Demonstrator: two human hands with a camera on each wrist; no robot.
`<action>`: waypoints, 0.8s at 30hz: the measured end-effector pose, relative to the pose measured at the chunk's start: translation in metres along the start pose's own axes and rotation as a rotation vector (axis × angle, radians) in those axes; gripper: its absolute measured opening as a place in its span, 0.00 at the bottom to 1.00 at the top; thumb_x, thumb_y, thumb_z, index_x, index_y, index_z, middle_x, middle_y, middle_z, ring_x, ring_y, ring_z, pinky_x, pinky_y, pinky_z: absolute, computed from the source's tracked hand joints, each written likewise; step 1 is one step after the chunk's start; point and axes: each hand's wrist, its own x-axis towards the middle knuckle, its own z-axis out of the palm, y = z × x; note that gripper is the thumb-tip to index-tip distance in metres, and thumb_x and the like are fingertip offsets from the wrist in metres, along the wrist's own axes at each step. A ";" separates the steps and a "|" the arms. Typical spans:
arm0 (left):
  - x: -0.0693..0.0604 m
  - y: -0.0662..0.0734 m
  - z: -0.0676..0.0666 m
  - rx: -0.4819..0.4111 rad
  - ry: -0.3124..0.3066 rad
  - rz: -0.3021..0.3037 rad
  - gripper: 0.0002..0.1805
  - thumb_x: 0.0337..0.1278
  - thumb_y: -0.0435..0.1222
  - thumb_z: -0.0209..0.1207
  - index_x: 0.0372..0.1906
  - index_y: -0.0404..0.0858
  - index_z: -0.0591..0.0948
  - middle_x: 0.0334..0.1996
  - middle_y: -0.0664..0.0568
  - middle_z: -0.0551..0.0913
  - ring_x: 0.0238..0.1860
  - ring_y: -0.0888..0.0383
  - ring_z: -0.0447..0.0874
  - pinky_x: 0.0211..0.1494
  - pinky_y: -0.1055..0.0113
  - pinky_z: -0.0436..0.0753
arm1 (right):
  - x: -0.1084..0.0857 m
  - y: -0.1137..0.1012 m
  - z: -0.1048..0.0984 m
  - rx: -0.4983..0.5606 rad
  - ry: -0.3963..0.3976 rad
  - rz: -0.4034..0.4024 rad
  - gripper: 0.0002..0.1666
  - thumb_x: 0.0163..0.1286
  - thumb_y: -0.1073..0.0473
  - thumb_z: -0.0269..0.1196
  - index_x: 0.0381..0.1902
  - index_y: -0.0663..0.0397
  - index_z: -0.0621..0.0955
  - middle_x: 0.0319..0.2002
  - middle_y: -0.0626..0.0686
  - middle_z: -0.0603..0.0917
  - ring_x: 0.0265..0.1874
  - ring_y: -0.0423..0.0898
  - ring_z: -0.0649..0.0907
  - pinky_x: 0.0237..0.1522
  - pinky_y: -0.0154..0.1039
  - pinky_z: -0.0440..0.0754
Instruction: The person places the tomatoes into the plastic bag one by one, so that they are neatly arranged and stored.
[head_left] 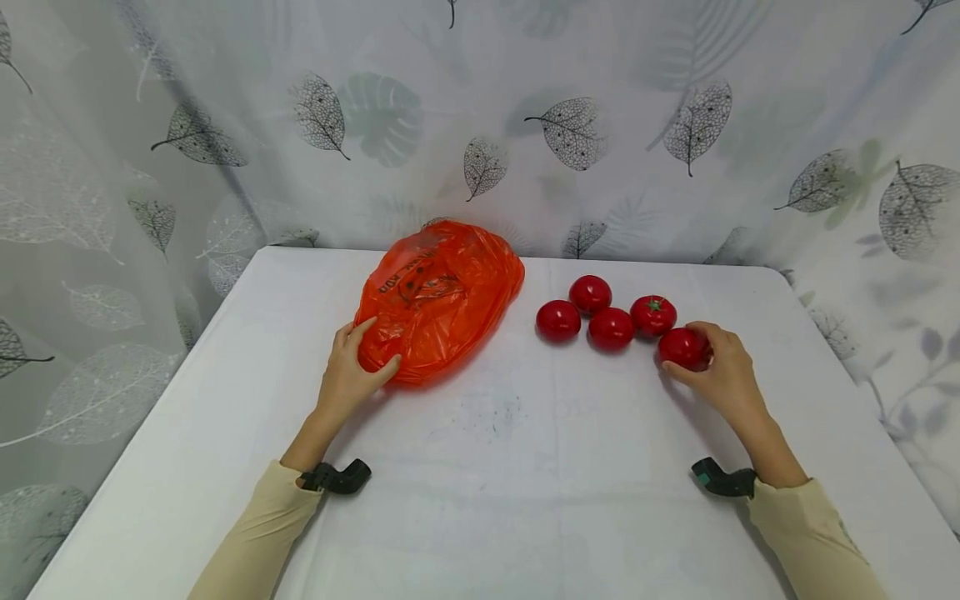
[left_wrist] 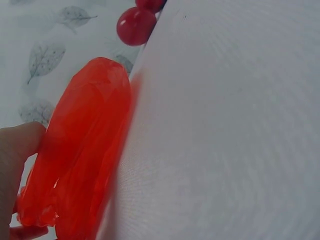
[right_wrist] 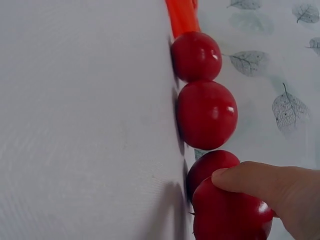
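Observation:
A crumpled orange-red plastic bag (head_left: 442, 300) with dark print lies at the back left of the table. My left hand (head_left: 351, 371) touches its near left edge, thumb and fingers spread apart against the plastic. In the left wrist view the thumb (left_wrist: 30, 137) rests along the bag (left_wrist: 85, 150). To the right, my right hand (head_left: 720, 367) holds a red tomato (head_left: 681, 348) between thumb and fingers, low at the table. Beside it sits a tomato with a green calyx (head_left: 653, 316). The right thumb (right_wrist: 240, 176) lies on the held tomato (right_wrist: 230, 212) in the right wrist view.
Three more red tomatoes stand close together: one at the left (head_left: 558, 321), one at the back (head_left: 589, 294), one in front (head_left: 611, 329). The white-covered table (head_left: 495, 500) meets a leaf-patterned curtain (head_left: 480, 125) behind. Dark wrist mounts sit on both forearms.

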 end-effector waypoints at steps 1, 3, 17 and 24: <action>0.000 0.000 0.000 -0.001 0.002 0.003 0.41 0.53 0.47 0.65 0.71 0.39 0.65 0.69 0.36 0.58 0.67 0.36 0.62 0.63 0.35 0.68 | -0.001 -0.001 -0.001 0.000 0.010 0.000 0.39 0.57 0.64 0.71 0.63 0.70 0.67 0.56 0.74 0.70 0.57 0.71 0.67 0.47 0.72 0.74; 0.000 0.001 0.000 -0.004 0.006 0.009 0.41 0.53 0.47 0.65 0.71 0.39 0.65 0.69 0.36 0.58 0.67 0.36 0.63 0.63 0.35 0.68 | -0.002 -0.004 -0.002 0.002 0.025 0.003 0.39 0.57 0.64 0.71 0.62 0.69 0.67 0.55 0.74 0.69 0.57 0.72 0.67 0.47 0.72 0.74; -0.002 0.003 0.002 0.005 -0.001 0.016 0.42 0.52 0.46 0.67 0.71 0.39 0.65 0.69 0.37 0.57 0.66 0.37 0.65 0.62 0.35 0.70 | -0.006 -0.019 -0.007 0.007 0.099 -0.044 0.38 0.55 0.65 0.72 0.61 0.69 0.68 0.53 0.73 0.71 0.52 0.69 0.70 0.44 0.70 0.77; -0.003 0.008 0.001 0.030 -0.017 0.018 0.43 0.51 0.48 0.66 0.72 0.42 0.63 0.70 0.39 0.56 0.64 0.36 0.67 0.60 0.36 0.73 | -0.005 -0.037 -0.008 0.012 0.107 -0.097 0.39 0.53 0.65 0.73 0.61 0.68 0.69 0.53 0.72 0.72 0.51 0.67 0.72 0.42 0.69 0.79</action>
